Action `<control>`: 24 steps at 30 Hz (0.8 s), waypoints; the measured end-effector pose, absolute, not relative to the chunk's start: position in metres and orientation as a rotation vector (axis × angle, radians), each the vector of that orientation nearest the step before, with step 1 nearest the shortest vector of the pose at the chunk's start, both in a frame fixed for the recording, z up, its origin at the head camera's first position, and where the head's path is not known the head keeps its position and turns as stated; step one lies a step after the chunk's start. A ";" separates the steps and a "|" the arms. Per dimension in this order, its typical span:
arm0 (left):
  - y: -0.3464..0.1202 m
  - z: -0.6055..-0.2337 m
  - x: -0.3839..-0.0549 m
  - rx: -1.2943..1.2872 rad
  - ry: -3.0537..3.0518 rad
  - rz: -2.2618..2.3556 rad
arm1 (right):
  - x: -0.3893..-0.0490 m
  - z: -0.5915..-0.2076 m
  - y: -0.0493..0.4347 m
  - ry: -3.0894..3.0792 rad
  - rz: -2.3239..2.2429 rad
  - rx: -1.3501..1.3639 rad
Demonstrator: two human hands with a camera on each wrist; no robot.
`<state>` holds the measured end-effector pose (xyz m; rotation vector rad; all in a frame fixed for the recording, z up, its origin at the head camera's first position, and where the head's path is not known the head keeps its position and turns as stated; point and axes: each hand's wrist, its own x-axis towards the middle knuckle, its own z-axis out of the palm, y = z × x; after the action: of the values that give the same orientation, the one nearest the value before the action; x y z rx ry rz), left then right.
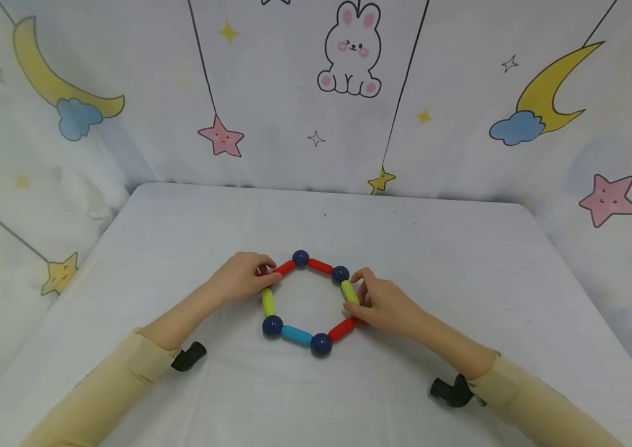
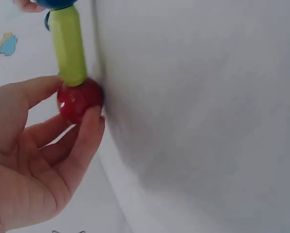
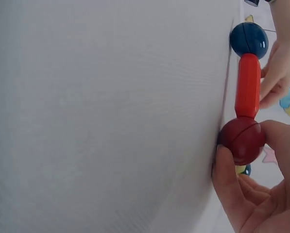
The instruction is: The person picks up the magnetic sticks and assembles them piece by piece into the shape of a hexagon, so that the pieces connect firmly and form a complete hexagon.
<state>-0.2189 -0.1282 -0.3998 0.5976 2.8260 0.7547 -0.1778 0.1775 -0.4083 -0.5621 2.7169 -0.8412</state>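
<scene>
A six-sided ring of coloured rods and balls lies flat on the table. My left hand (image 1: pixel 240 273) pinches a red ball (image 2: pixel 79 102) at its left corner, between a yellow-green rod (image 1: pixel 268 302) and a red rod (image 1: pixel 285 268). At the right corner, my right hand (image 1: pixel 387 304) grips a dark red ball (image 3: pixel 243 141) with thumb and fingers, joined to another red rod (image 1: pixel 342 329) and a yellow-green rod (image 1: pixel 349 292). Navy balls sit at the other corners, the nearest one (image 1: pixel 321 345) beside a blue rod (image 1: pixel 297 335). Both red balls are hidden by the hands in the head view.
A white cloth covers the table (image 1: pixel 433 242). Behind it hangs a backdrop (image 1: pixel 277 74) printed with moons, stars and a rabbit. Black wrist cameras are strapped at the left (image 1: pixel 189 357) and right (image 1: pixel 452 392) sleeves.
</scene>
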 end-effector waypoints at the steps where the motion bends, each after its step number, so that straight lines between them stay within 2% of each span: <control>1: -0.128 -0.402 -0.220 0.594 2.793 0.792 | -0.179 -0.409 0.178 2.706 -0.848 -0.551; 24: -0.083 -0.413 -0.227 0.505 2.776 0.993 | -0.212 -0.414 0.214 2.818 -0.884 -0.494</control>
<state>-0.2271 -0.0830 -0.4133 0.5051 2.7756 0.9925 -0.2124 0.2143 -0.4140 -0.4939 2.8175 -0.8836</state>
